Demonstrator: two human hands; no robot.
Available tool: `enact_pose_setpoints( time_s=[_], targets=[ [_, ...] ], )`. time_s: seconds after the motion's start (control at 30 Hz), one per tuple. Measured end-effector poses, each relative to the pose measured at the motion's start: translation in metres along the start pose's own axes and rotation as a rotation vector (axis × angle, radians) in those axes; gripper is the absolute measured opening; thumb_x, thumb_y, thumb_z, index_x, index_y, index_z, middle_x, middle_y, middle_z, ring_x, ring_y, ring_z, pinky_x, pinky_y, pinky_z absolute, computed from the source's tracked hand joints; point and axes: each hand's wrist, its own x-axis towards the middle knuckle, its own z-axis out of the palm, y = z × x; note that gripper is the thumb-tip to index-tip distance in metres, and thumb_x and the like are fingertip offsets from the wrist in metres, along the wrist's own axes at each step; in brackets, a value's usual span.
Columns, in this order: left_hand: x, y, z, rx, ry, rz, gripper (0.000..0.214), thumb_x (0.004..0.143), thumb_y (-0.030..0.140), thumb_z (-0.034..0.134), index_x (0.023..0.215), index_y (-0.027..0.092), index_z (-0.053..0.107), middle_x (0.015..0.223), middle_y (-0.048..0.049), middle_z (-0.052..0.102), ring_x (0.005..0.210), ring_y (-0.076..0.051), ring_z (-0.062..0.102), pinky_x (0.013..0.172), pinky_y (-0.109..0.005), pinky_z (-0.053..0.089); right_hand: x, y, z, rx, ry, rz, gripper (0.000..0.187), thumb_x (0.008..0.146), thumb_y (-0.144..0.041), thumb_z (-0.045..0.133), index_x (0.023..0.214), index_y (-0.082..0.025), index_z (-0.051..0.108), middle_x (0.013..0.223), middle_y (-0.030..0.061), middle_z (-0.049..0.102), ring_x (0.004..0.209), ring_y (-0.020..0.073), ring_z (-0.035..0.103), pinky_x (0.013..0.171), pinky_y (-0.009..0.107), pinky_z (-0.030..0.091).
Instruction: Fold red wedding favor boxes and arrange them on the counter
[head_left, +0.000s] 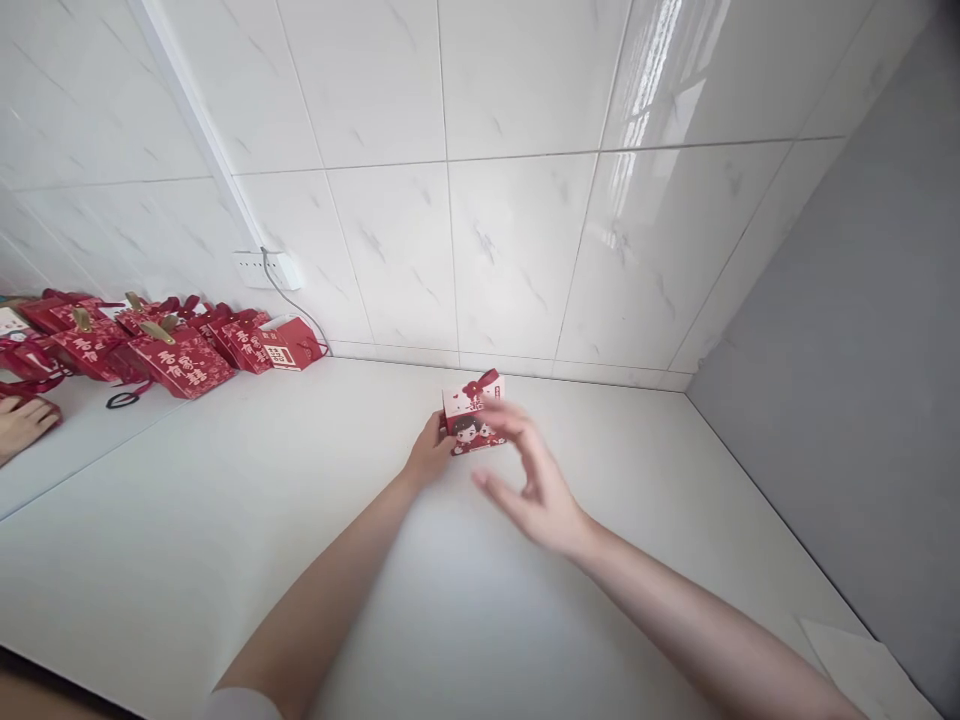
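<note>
1. Plainly, the small gift box (pixel 472 440) stands on the white table (pixel 420 610), ahead of the person and near the foot of the tiled wall (pixel 517 250), its front printed with cartoon figures.
2. The left hand (pixel 427 450) is closed lightly around the box's left edge, thumb toward the front; the other fingers are mostly hidden, so how firmly they press cannot be told.
3. The right hand (pixel 546 500) is spread, thumb and fingers well apart with nothing between them. It is blurred and overlaps the box's right part in view; whether a fingertip touches it, I cannot tell.
4. The box looks like folded card, so it should be light and easily tipped or slid by a stray knock. Whether it has contents is not visible.
5. Its walls are probably stiff along the folds but weak mid-panel — a hard squeeze on the printed front could dent it. The surface may be smooth and a little slippery, though nothing suggests it would shatter.
6. The best hold is likely low on both side edges, where the creases give support, with flat fingers rather than tips.
7. The dark red ribbon bow (pixel 486 381) at the top looks soft — a poor place to grip, since pulling might loosen or crush it.
</note>
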Motion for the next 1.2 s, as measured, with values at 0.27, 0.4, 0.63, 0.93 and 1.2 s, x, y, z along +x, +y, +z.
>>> enact_pose_setpoints(
  time_s=[0.27,0.4,0.63,0.93,1.2],
  targets=[
    [-0.014,-0.002,-0.003,-0.011,-0.257,0.017,0.057,0.077,0.024,0.064,0.131,0.022,0.045,0.130,-0.0085,0.061,0.117,-0.028,0.060,0.097,-0.044,0.049,-0.013,0.142,-0.008,0.015,0.442,0.454,0.104,0.073,-0.052,0.076,0.153,-0.028,0.014,0.162,0.0090,0.014,0.150,0.0279,0.013,0.121,0.051,0.019],
    [-0.010,-0.004,-0.005,-0.056,-0.361,0.010,0.061,0.076,0.020,0.064,0.134,0.022,0.044,0.131,-0.0087,0.061,0.119,-0.029,0.059,0.098,-0.044,0.049,-0.012,0.147,-0.014,0.215,0.249,0.401,0.080,0.078,-0.047,0.075,0.144,-0.028,0.034,0.149,0.0091,0.044,0.138,0.0267,0.041,0.112,0.047,0.038],
    [-0.011,-0.001,-0.002,-0.126,-0.329,0.020,0.053,0.088,0.037,0.060,0.137,0.021,0.044,0.136,-0.0105,0.057,0.123,-0.028,0.056,0.103,-0.042,0.047,-0.010,0.150,-0.014,0.301,0.292,0.486,0.051,0.085,-0.047,0.068,0.129,-0.029,0.049,0.132,0.0051,0.061,0.117,0.0241,0.060,0.098,0.042,0.052],
    [-0.016,0.000,0.005,-0.053,-0.332,0.032,0.049,0.091,0.048,0.056,0.133,0.024,0.050,0.137,-0.0078,0.057,0.122,-0.026,0.057,0.101,-0.039,0.049,-0.012,0.151,-0.021,0.262,0.289,0.552,0.044,0.089,-0.052,0.062,0.126,-0.032,0.051,0.131,0.0025,0.061,0.115,0.0231,0.062,0.095,0.040,0.055],
    [0.023,0.023,-0.092,0.024,0.514,-0.137,0.090,0.095,0.038,0.049,0.153,0.018,-0.016,0.073,-0.0008,0.069,0.068,-0.016,0.068,0.072,-0.031,0.054,-0.014,0.149,-0.018,0.214,0.269,0.571,0.043,0.084,-0.054,0.067,0.117,-0.030,0.054,0.128,0.0031,0.063,0.112,0.0245,0.063,0.094,0.040,0.054]
  ],
)
